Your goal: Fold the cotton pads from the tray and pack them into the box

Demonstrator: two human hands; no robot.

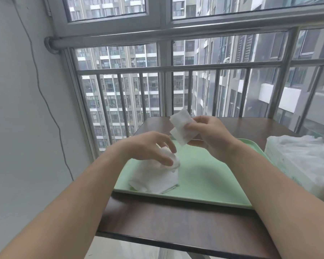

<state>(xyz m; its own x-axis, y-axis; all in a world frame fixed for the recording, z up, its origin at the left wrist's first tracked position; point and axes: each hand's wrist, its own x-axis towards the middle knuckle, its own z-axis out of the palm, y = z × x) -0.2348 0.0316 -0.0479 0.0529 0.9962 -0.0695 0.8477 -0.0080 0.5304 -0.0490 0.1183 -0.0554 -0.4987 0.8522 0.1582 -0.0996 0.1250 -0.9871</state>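
The right hand (208,133) pinches a white, folded pad (182,127) in curled fingers, raised above the green tray (204,176). The left hand (150,146), fingers bent, grips the top of the pile (155,176) of white pads lying on the tray's left side. The box (303,161) sits to the right.

Near centre: dark brown wooden table (176,221), far edge close to the window. Far: metal railing (129,70) of upright bars in front of a grey-framed window (157,25); high-rise apartment blocks (118,94) visible through the glass. Left: pale wall (17,109), with a thin dark cable (38,80) hanging down it.
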